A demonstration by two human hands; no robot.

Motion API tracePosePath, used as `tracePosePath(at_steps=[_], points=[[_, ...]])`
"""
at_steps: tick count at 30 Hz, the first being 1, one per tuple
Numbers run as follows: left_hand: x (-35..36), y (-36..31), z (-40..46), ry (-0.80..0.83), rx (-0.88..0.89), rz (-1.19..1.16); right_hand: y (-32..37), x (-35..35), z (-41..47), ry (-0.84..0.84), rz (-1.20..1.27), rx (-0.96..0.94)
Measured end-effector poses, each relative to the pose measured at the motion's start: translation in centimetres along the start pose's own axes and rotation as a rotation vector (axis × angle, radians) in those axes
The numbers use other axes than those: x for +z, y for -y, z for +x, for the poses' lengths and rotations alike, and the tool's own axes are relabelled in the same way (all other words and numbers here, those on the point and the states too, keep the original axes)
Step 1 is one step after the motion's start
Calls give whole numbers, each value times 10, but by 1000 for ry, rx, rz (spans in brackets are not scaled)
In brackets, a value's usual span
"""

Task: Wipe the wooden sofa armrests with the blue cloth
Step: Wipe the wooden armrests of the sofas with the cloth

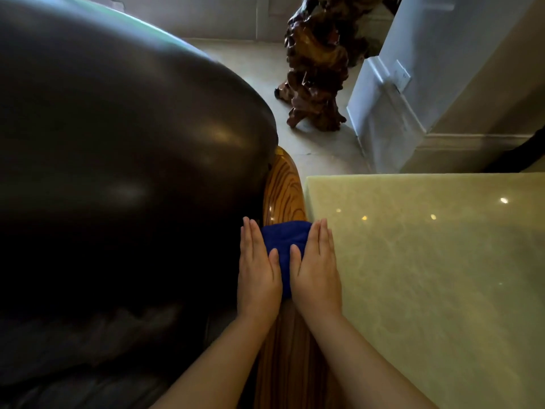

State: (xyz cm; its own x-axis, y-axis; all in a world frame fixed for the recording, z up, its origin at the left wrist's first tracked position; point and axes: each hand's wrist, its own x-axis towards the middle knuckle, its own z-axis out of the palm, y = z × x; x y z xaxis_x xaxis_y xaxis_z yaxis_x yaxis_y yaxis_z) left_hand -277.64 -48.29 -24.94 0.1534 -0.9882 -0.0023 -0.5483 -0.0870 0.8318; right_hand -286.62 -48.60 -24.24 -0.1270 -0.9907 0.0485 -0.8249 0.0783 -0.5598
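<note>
From the head camera, the blue cloth [284,246] is being pressed flat on the wooden armrest [283,187], between the dark sofa cushion [118,143] on the left and the pale stone table [427,261] on the right. The left hand [258,273] and right hand [317,273] are being laid along its edges, fingers together and flat, not clamped. The cloth is probably soft, light and limp, best driven by palm pressure.

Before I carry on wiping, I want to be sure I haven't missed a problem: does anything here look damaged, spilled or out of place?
Nothing stands out. The blue cloth lies flat on the wooden armrest under the left hand and right hand. The marble table beside it looks clean and unspilled.
</note>
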Motion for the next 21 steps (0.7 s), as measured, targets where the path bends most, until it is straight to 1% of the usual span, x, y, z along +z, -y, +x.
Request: tracePosePath(at_steps=[2,4,6,7,9,11,12,14,16,19,21], points=[[4,-3,22,-25,37,-1,2,4,26,9,4,-2],[3,-8,39,-10,48,31,5,6,46,27,-48,21],[-4,-12,40,17,59,86,5,0,54,90,-106,30],[-11,-11,33,15,101,133,2,-5,52,125,-114,10],[-26,-2,13,33,253,236,-8,-19,45,157,-86,-104],[-39,7,0,154,370,320,-17,-36,38,197,14,-235],[-42,10,1,217,396,365,-19,-43,37,240,61,-266],[-45,6,11,304,376,424,-19,-53,40,339,99,-274],[-46,-3,26,362,344,445,-17,-57,48,404,82,-265],[-49,-14,45,421,332,462,-13,-57,59,425,51,-247],[-52,-21,57,415,315,445,-11,-54,69,425,43,-223]])
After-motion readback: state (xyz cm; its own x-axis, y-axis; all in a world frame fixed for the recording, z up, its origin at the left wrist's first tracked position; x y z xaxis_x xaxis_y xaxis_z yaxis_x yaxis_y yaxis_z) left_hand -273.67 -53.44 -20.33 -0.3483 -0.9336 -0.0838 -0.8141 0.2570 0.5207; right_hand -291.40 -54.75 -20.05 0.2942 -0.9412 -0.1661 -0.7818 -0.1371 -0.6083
